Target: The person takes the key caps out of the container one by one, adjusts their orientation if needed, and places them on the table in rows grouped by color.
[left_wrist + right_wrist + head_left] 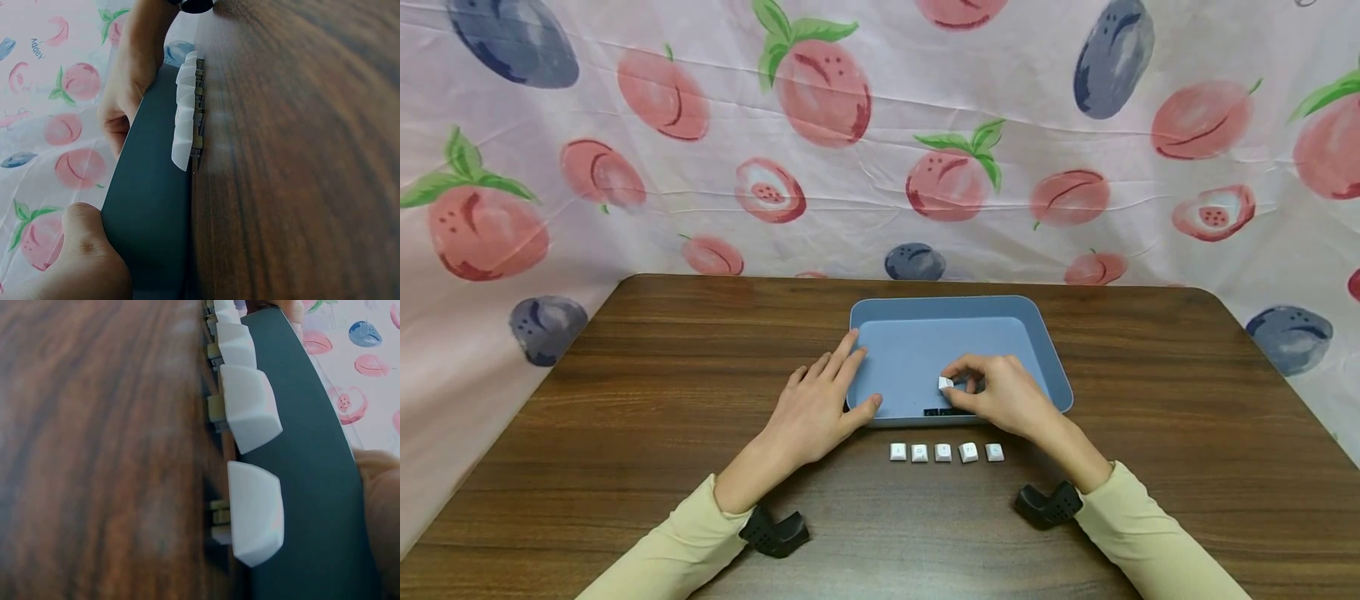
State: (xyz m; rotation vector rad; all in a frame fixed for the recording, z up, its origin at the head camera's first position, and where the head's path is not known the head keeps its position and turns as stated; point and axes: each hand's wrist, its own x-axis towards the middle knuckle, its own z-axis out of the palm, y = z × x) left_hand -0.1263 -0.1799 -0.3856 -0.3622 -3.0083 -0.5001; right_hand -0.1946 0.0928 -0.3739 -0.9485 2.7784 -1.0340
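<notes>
In the head view my right hand (1003, 392) pinches a white keycap (945, 383) between thumb and fingers, over the front part of a blue tray (951, 308). Small black pieces (934, 412) lie in the tray along its front wall, partly under that hand. With fingers spread and fairly straight, my left hand (820, 408) rests at the tray's left rim; its thumb lies by the front left corner. In front of the tray several white keycaps (943, 452) stand in a row. From the right wrist, switches (217, 407) show beneath these keycaps (250, 407).
A brown wood-grain table (715, 358) carries everything. Behind it hangs a cloth (865, 192) printed with fruit. Black curved devices (775, 533) are worn at both wrists, over pale yellow sleeves (670, 546).
</notes>
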